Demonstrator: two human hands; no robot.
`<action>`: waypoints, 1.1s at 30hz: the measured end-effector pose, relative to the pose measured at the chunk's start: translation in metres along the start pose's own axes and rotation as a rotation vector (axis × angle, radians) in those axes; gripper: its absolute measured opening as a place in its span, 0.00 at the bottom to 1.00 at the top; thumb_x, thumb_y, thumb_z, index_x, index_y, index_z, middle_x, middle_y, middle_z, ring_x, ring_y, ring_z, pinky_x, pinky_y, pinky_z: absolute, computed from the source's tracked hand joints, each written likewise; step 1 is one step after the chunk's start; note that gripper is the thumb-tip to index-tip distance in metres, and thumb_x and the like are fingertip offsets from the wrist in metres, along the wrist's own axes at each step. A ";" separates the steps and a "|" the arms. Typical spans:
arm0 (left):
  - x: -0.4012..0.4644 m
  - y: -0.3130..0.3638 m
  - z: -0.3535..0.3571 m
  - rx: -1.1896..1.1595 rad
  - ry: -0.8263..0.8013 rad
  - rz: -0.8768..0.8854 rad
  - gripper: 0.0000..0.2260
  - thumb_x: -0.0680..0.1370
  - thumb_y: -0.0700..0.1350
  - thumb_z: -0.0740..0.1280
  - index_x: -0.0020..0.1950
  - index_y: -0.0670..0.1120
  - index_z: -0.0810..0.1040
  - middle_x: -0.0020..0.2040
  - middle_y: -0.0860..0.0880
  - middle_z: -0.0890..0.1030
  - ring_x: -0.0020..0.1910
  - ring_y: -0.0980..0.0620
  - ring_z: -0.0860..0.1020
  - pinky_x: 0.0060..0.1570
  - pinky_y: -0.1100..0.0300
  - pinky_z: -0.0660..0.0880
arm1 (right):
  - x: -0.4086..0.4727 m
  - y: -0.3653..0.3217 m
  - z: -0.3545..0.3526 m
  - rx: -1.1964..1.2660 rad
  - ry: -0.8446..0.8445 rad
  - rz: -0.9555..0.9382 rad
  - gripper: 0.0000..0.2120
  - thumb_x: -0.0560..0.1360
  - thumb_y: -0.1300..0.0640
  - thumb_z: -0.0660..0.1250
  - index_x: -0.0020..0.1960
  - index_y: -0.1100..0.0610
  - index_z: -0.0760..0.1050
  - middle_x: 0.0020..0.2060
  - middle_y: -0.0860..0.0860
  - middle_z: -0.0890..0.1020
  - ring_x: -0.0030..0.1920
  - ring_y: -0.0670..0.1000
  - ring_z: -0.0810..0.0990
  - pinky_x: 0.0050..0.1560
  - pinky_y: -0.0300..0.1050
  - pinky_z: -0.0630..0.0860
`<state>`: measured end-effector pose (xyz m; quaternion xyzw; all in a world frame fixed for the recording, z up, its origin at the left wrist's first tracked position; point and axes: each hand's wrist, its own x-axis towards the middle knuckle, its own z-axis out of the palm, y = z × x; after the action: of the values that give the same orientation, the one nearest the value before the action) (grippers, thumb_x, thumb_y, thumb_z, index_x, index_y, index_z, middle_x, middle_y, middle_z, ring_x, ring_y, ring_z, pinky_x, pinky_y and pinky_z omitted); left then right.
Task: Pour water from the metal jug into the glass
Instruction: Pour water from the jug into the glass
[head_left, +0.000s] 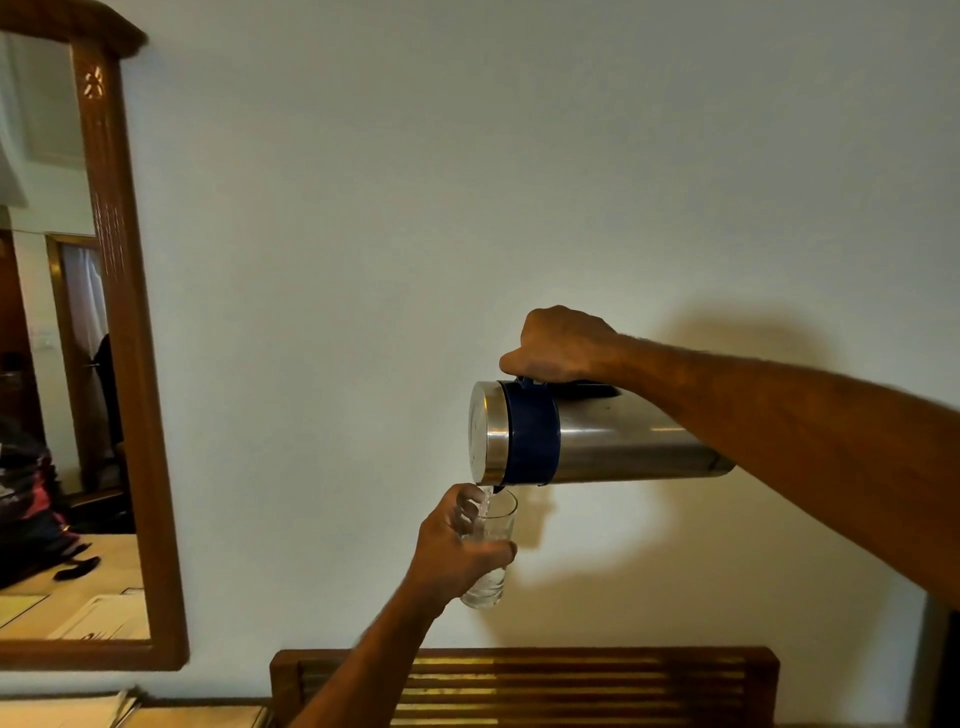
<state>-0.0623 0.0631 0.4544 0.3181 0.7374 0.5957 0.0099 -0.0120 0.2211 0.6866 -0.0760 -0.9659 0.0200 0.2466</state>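
a slatted wooden rack (571, 686) stands below, against the pale wall (363, 260).

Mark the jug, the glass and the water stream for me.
jug (623, 441): head view, on its steel body.
glass (501, 519): head view, on its bare upper wall.
water stream (485, 500): head view, just below the spout.

A brushed stainless-steel jug (623, 441), satin-smooth with soft highlights, carries a glossy dark-blue plastic collar (535, 434) and a polished metal lid (480, 431). The tumbler (491, 551) below it is clear, smooth glass with water glinting inside. A carved, varnished brown wooden frame (130, 332) surrounds the reflective mirror (47, 312). The wall (363, 208) is matt painted plaster. A slatted wooden rack (571, 686) shows a low sheen.
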 end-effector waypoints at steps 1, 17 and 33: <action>0.000 0.001 0.000 -0.001 0.002 0.001 0.29 0.59 0.50 0.79 0.58 0.55 0.74 0.54 0.50 0.82 0.51 0.47 0.82 0.47 0.57 0.83 | -0.001 -0.001 0.000 -0.003 0.002 -0.007 0.13 0.63 0.48 0.67 0.26 0.55 0.70 0.21 0.47 0.70 0.24 0.48 0.68 0.27 0.41 0.65; -0.003 0.005 -0.003 -0.033 0.008 -0.006 0.31 0.59 0.49 0.79 0.60 0.54 0.74 0.56 0.47 0.82 0.53 0.44 0.82 0.53 0.47 0.84 | -0.006 0.003 0.000 0.020 0.021 0.009 0.13 0.61 0.45 0.66 0.26 0.55 0.73 0.22 0.48 0.73 0.25 0.49 0.71 0.28 0.43 0.67; -0.004 0.005 -0.008 -0.192 0.066 -0.032 0.26 0.54 0.46 0.79 0.50 0.57 0.77 0.51 0.44 0.84 0.50 0.39 0.84 0.50 0.39 0.84 | -0.055 0.061 0.039 0.668 0.120 0.336 0.11 0.61 0.50 0.66 0.20 0.48 0.77 0.15 0.43 0.76 0.17 0.43 0.73 0.28 0.42 0.68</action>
<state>-0.0603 0.0548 0.4599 0.2840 0.6818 0.6737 0.0253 0.0260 0.2726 0.6219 -0.1498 -0.8642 0.3694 0.3071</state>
